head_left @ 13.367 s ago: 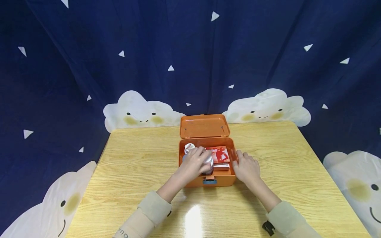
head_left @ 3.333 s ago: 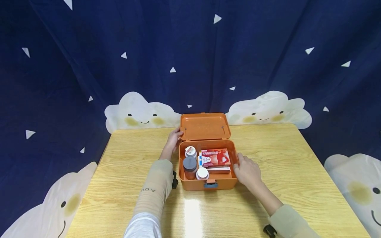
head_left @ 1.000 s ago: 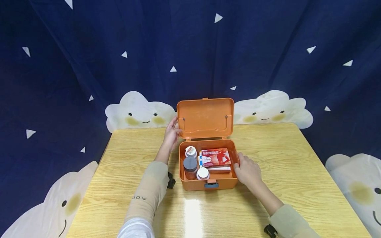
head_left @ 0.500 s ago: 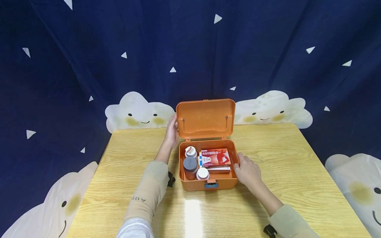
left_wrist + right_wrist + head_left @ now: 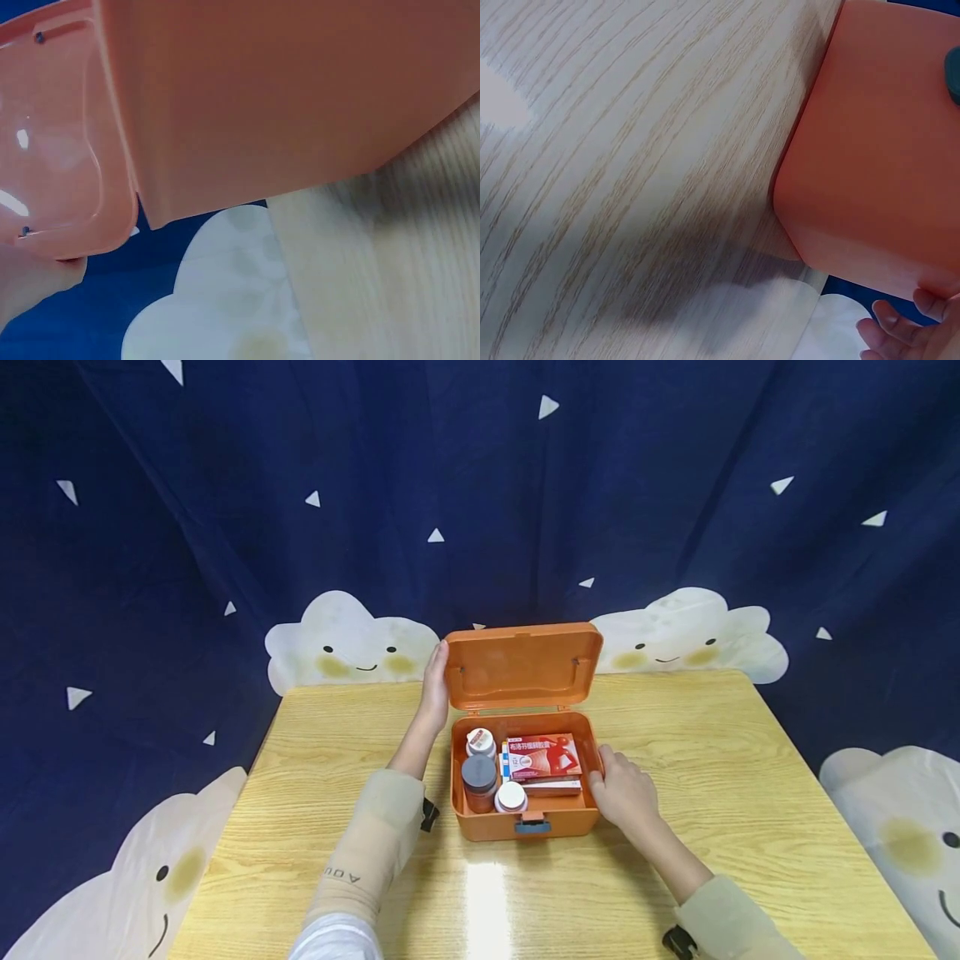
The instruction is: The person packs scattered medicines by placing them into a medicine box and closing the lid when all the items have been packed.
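Note:
An orange medicine box (image 5: 480,827) stands on the table with its lid (image 5: 525,668) raised and tilted forward over the hinge. My left hand (image 5: 434,689) is at the lid's left edge, fingers straight up along it. In the left wrist view, part of that hand (image 5: 37,281) touches the lid's corner. My right hand (image 5: 626,787) rests against the box's right wall, thumb at the rim; its fingers (image 5: 889,322) look relaxed in the right wrist view. Inside are a dark-capped bottle (image 5: 479,774), two white-capped bottles (image 5: 512,797) and a red medicine carton (image 5: 543,756) lying on other cartons.
The wooden table (image 5: 322,752) spreads around the box. A dark blue curtain (image 5: 360,485) with white clouds and triangles hangs behind and beside it. A blue-grey latch (image 5: 532,827) sits on the box front.
The left hand has gone from the bottles to the lid. The lid has risen from leaning back and now tips forward. The right hand stays at the box's right side.

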A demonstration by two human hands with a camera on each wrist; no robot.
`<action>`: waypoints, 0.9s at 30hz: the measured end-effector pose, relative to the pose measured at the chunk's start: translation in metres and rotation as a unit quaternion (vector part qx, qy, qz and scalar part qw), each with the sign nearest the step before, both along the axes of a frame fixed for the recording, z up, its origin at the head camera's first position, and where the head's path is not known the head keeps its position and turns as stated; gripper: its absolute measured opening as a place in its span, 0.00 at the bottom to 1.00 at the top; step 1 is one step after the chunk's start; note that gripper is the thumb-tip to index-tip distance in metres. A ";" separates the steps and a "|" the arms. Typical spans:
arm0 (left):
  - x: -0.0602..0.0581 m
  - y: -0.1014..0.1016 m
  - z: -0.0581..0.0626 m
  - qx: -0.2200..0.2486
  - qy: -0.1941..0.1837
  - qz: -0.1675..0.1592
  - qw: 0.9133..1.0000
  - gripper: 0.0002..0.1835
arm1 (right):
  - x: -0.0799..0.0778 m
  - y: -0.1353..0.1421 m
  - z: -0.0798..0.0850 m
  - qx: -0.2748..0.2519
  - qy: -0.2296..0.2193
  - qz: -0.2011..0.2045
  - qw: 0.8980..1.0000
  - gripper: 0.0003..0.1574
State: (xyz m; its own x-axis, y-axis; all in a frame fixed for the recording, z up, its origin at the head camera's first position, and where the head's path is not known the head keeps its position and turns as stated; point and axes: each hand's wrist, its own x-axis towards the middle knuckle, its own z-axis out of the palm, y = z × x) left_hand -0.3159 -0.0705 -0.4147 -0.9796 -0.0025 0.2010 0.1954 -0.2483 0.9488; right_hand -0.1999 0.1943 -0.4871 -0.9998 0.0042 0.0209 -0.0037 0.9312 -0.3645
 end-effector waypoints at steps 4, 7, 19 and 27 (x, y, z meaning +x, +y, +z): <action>0.006 -0.002 0.002 -0.038 0.001 0.012 0.999 0.29 | 0.000 0.000 0.000 -0.007 0.001 0.000 1.000 0.21; 0.012 -0.003 0.004 -0.053 0.000 0.013 0.998 0.27 | 0.000 0.001 0.000 -0.016 0.003 0.001 1.000 0.21; 0.042 -0.004 0.019 -0.106 0.067 -0.005 0.992 0.22 | -0.004 0.008 0.015 -0.200 -0.069 0.009 0.977 0.16; 0.047 -0.005 0.017 -0.096 0.091 -0.022 0.991 0.23 | -0.025 0.009 0.064 -0.381 -0.053 -0.035 0.922 0.39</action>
State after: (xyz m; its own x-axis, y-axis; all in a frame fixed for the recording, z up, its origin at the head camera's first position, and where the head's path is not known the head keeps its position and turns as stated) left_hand -0.2691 -0.0756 -0.3977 -0.9257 0.0938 0.3665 0.3601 -0.0792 0.9296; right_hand -0.2252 0.2035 -0.4229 -0.9928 0.0422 -0.1117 0.1193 0.4006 -0.9085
